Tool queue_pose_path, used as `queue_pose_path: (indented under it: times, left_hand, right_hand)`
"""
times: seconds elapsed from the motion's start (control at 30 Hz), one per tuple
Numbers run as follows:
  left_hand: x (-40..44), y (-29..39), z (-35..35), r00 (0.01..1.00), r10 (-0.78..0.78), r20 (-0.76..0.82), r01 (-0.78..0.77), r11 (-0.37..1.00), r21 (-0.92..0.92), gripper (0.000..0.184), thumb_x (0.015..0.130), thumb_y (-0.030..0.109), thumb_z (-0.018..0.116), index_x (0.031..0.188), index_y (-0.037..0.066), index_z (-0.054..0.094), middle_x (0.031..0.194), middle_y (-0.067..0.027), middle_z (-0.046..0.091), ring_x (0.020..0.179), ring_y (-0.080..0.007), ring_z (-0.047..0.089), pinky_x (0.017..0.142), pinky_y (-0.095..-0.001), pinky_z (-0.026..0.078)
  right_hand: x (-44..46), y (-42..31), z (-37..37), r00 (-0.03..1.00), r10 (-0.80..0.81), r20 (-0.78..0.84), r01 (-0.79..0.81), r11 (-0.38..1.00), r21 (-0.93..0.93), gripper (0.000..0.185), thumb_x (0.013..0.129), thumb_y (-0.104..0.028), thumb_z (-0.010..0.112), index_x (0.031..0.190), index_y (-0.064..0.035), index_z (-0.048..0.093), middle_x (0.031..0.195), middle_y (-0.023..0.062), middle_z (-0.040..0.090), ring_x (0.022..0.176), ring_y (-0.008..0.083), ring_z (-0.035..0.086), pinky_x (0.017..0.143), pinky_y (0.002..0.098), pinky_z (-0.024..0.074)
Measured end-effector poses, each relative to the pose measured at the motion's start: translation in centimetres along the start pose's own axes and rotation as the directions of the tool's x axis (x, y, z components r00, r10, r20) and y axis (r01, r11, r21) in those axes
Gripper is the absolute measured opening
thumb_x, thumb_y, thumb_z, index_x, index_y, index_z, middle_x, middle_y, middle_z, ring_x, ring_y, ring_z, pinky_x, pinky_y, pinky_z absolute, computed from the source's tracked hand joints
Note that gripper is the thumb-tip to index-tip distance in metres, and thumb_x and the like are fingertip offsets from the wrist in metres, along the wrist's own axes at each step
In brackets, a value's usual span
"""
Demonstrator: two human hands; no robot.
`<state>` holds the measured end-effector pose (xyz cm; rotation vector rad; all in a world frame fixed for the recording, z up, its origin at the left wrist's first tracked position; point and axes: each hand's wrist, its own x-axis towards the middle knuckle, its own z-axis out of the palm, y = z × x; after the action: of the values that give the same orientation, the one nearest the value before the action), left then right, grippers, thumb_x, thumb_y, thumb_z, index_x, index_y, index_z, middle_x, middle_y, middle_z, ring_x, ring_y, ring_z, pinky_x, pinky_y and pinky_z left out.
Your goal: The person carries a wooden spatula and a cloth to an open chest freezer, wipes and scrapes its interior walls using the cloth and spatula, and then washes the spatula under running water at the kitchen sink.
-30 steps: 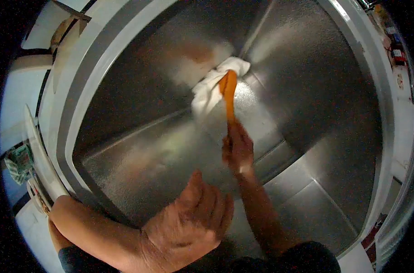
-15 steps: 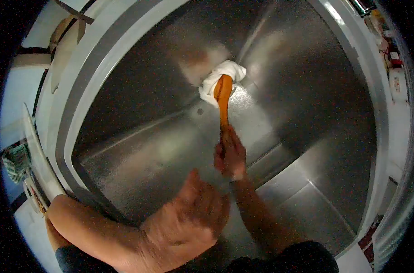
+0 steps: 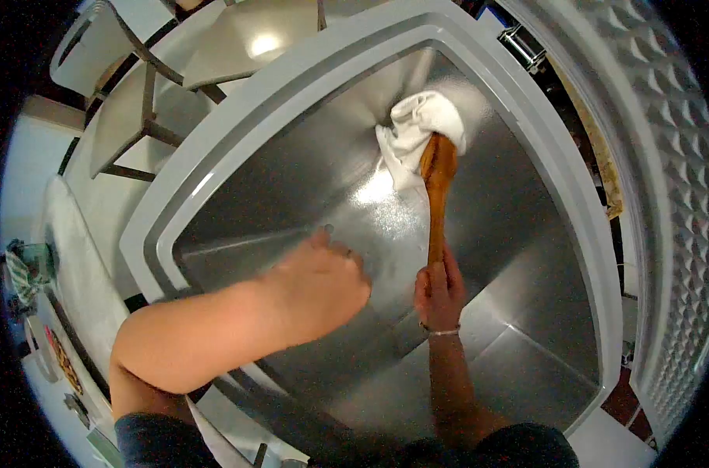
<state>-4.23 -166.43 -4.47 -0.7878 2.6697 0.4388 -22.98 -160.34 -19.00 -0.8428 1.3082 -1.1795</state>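
Closed on the wooden tool point(image 3: 437, 210), right hand point(image 3: 442, 300) is nearer the cloth point(image 3: 428, 113) at its far end; left hand point(image 3: 315, 281) blurred, grip unclear.

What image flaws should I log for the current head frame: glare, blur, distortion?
Head view: hard glare on the metal basin just below the white cloth; left hand motion-blurred, right hand and wooden utensil clearer; strong fisheye bending of the basin rim, black vignetted corners, speckled noise in the dark areas.
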Motion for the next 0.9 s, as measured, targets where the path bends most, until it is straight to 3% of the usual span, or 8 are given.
queue_pose_path:
  times: [0.13,0.33,0.47,0.57,0.63,0.7,0.8,0.9]
  left_hand:
    - [0.3,-0.2,-0.7,0.980,-0.061,0.191,0.076,0.994,-0.076,0.014,0.066,0.007,0.051,0.077,0.004,0.060,0.078,-0.0111,0.059,0.079,-0.0234,0.057,0.076,-0.0357,0.040]
    - [-0.4,-0.7,-0.2,0.969,-0.143,0.202,0.169,0.979,-0.117,0.015,0.069,0.009,0.048,0.080,0.002,0.054,0.077,-0.0144,0.056,0.075,-0.0282,0.057,0.067,-0.0381,0.045]
    - [-0.7,-0.9,-0.3,0.973,-0.190,0.128,0.204,0.973,-0.104,0.018,0.072,0.011,0.046,0.086,0.002,0.051,0.074,-0.0136,0.056,0.071,-0.0288,0.057,0.065,-0.0375,0.045]
    - [-0.7,-1.1,0.2,0.984,-0.144,0.101,0.153,0.984,-0.086,0.020,0.071,0.010,0.046,0.089,0.002,0.050,0.073,-0.0130,0.055,0.070,-0.0280,0.057,0.065,-0.0370,0.046]
    - [-0.6,-1.2,0.3,0.986,-0.140,0.088,0.147,0.986,-0.078,0.022,0.070,0.010,0.047,0.091,0.002,0.050,0.074,-0.0131,0.055,0.070,-0.0275,0.057,0.065,-0.0366,0.046]
    - [-0.6,-1.2,0.3,0.989,-0.133,0.071,0.138,0.988,-0.073,0.024,0.069,0.010,0.047,0.092,0.002,0.049,0.074,-0.0131,0.055,0.070,-0.0271,0.057,0.065,-0.0362,0.046]
    - [-0.8,-1.2,0.2,0.991,-0.131,0.039,0.134,0.987,-0.091,0.027,0.067,0.009,0.048,0.093,0.003,0.049,0.074,-0.0131,0.055,0.070,-0.0263,0.057,0.064,-0.0355,0.046]
    - [-0.6,-1.3,-0.5,0.989,-0.142,0.041,0.145,0.987,-0.067,0.024,0.070,0.010,0.048,0.093,0.002,0.049,0.072,-0.0141,0.055,0.071,-0.0283,0.057,0.065,-0.0361,0.046]
  right_hand:
    - [3.7,3.8,-1.5,0.981,0.165,-0.098,-0.165,0.986,0.004,0.037,0.083,-0.020,0.045,0.117,-0.0077,0.041,0.057,-0.0033,0.043,0.041,0.0025,0.035,0.036,0.0145,0.0304]
    - [10.0,12.6,-4.8,0.996,-0.072,0.044,0.084,0.870,-0.486,0.032,0.079,-0.021,0.051,0.109,-0.0105,0.051,0.050,-0.0045,0.036,0.044,0.0051,0.031,0.041,0.0220,0.0262]
    - [11.1,15.0,-5.7,0.998,-0.016,0.060,0.044,0.867,-0.496,0.034,0.078,-0.022,0.054,0.108,-0.0077,0.051,0.056,-0.0066,0.040,0.046,0.0023,0.031,0.040,0.0177,0.0265]
    - [11.0,17.8,-6.8,0.994,0.093,-0.057,-0.108,0.755,-0.647,0.032,0.077,-0.024,0.055,0.104,-0.0069,0.054,0.060,-0.0015,0.048,0.049,0.0071,0.040,0.045,0.0217,0.0336]
    - [9.3,19.6,-8.4,0.990,-0.043,-0.135,-0.078,0.630,-0.773,0.030,0.076,-0.024,0.055,0.099,-0.0053,0.056,0.072,0.0078,0.056,0.062,0.0144,0.050,0.057,0.0269,0.0409]
    - [7.1,19.5,-9.7,0.980,0.001,-0.199,-0.151,0.656,-0.740,0.029,0.075,-0.022,0.056,0.098,-0.0044,0.056,0.087,0.0146,0.058,0.077,0.0210,0.054,0.069,0.0308,0.0418]
    - [2.8,15.9,-10.5,0.976,-0.062,-0.208,-0.090,0.755,-0.649,0.028,0.077,-0.020,0.055,0.099,-0.0027,0.055,0.088,0.0107,0.058,0.077,0.0163,0.053,0.068,0.0266,0.0418]
    - [0.0,9.6,-9.8,0.934,0.220,-0.282,-0.329,0.836,-0.439,0.030,0.080,-0.018,0.052,0.106,-0.0042,0.052,0.095,0.0048,0.056,0.077,0.0137,0.052,0.066,0.0255,0.0422]
